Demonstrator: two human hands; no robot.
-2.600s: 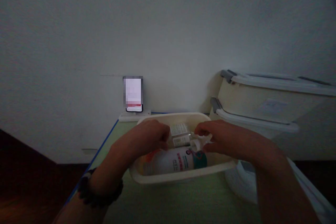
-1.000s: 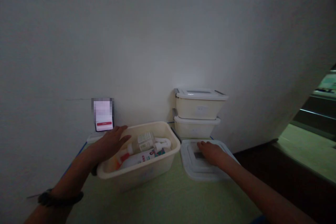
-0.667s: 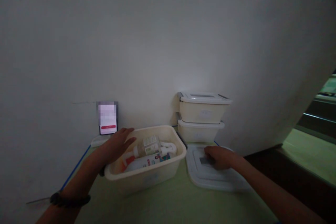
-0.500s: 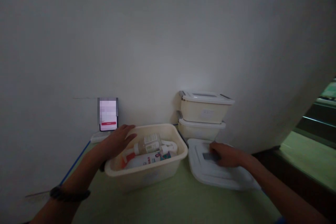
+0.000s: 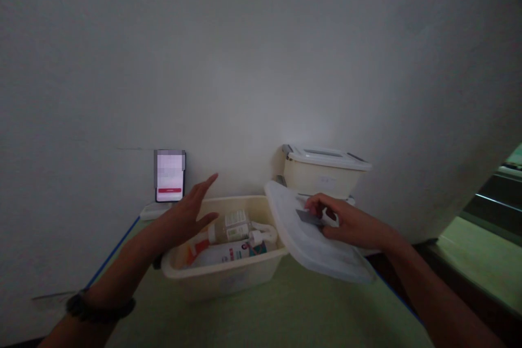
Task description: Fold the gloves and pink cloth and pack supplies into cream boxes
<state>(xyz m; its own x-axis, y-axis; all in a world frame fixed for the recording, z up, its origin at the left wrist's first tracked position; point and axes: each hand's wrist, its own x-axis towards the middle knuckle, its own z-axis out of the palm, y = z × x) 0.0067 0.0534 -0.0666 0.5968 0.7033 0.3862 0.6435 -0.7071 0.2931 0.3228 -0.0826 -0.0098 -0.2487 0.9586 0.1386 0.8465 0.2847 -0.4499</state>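
My right hand [image 5: 336, 217] grips the grey handle of a white box lid [image 5: 326, 250], which is raised and tilted. The lid's left edge overlaps the right end of an uncovered cream storage box [image 5: 228, 277]. Inside that box lie a clear labelled bottle [image 5: 232, 225], a white bottle with red and blue print [image 5: 232, 253] and an orange-red piece [image 5: 196, 250]. Over the box's left end, my left hand [image 5: 190, 215] is open with its fingers spread; nothing is in it.
Two lidded cream boxes stand stacked by the wall, the upper box [image 5: 326, 171] in plain sight, the lower one mostly behind the raised lid. A phone [image 5: 170, 176] with a lit screen leans upright on a stand [image 5: 155, 210] at the left. Green covering [image 5: 253, 315] lies over the table.
My right hand has lifted the lid off the table and moved it left to the box. My left hand's fingers have risen and spread further.
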